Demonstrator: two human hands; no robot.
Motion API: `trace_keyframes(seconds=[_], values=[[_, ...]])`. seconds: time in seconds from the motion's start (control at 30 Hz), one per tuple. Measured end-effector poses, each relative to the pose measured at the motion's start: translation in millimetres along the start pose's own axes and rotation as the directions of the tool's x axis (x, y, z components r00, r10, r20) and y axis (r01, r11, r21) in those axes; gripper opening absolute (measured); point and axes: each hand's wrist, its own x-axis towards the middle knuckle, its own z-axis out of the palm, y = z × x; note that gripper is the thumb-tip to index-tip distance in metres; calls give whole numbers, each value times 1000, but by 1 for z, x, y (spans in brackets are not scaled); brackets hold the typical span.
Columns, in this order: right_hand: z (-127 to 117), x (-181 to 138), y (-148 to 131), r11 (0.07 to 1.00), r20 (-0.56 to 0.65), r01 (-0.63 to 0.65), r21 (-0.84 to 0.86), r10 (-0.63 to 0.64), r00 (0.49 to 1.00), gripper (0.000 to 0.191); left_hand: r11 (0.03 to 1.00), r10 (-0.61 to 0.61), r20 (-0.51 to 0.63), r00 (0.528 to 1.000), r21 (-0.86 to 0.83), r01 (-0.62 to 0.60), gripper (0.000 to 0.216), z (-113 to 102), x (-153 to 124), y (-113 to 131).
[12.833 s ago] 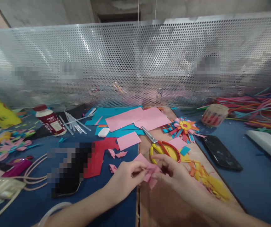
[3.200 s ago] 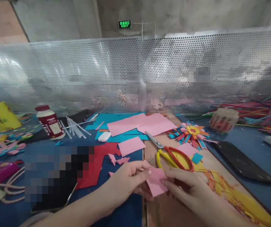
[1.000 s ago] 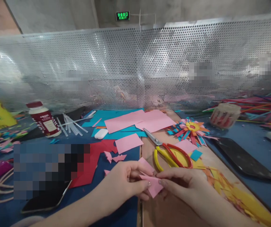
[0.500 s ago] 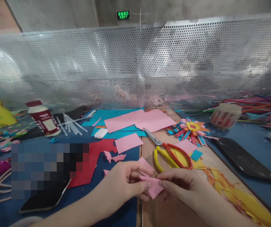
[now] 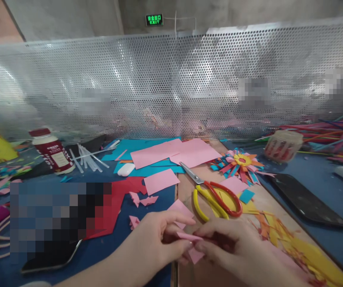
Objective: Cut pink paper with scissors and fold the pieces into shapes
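Between my two hands is a small folded piece of pink paper (image 5: 196,255). My left hand (image 5: 162,237) pinches its left side with thumb and fingers, and my right hand (image 5: 229,241) pinches the right side; part of the fold is hidden by the fingers. Just beyond my left fingers lies a pink paper square (image 5: 181,209). Left of it are several small folded pink paper pieces (image 5: 149,200). Scissors (image 5: 216,195) with red and yellow handles lie beyond my right hand, blades pointing away to the left.
Pink sheets (image 5: 156,153) lie on blue paper at the back, near a white case (image 5: 126,169). A paper flower (image 5: 242,160), a phone (image 5: 309,199) and yellow scraps (image 5: 306,247) are at right. Left stand a bottle (image 5: 52,153) and red paper (image 5: 114,211). A perforated metal screen (image 5: 147,79) closes off the back.
Both hands have come slightly nearer with the pink paper, and my right fingers now cover more of it. More of the pink square beyond shows. The view has shifted a little.
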Motion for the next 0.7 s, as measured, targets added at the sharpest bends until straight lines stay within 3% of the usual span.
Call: trace_keyframes(seconds=[0.17, 0.47, 0.6, 0.7], values=[[5, -2, 0, 987, -60, 7, -158, -16, 998, 17, 998, 8, 6, 1000, 60, -8, 38, 2, -4, 0], [-3, -4, 0, 937, -37, 98, -335, -117, 992, 23, 1000, -11, 31, 999, 16, 11, 41, 0, -7, 2], [-9, -5, -4, 936, -33, 130, -328, -149, 988, 26, 999, -10, 38, 999, -34, 12, 30, -1, -6, 3], [-14, -6, -8, 954, 3, 100, -284, -104, 995, 27, 999, -5, 47, 999, -33, 6, 25, -2, -5, 5]])
